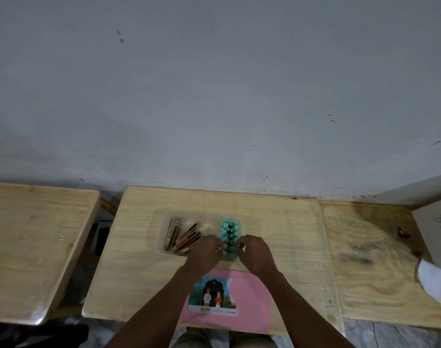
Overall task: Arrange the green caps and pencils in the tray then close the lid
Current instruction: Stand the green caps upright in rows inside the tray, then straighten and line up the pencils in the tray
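Observation:
A clear plastic tray (161, 217) rests on the middle wooden desk. Several green caps (230, 232) stand in tight rows in its right half. Brown and red pencil boxes (183, 237) lie slanted in its left half. My left hand (206, 252) and my right hand (253, 252) meet over the near end of the cap rows, fingertips pinched around the nearest caps. Which cap each finger touches is hidden by the hands. The pink lid (249, 300), with a picture sticker, lies flat in front of the tray, under my forearms.
A second wooden desk (33, 247) stands to the left across a gap. To the right is a plywood desk (375, 259) with a white paper (432, 280) and a small dark object (402, 232). A grey wall rises behind.

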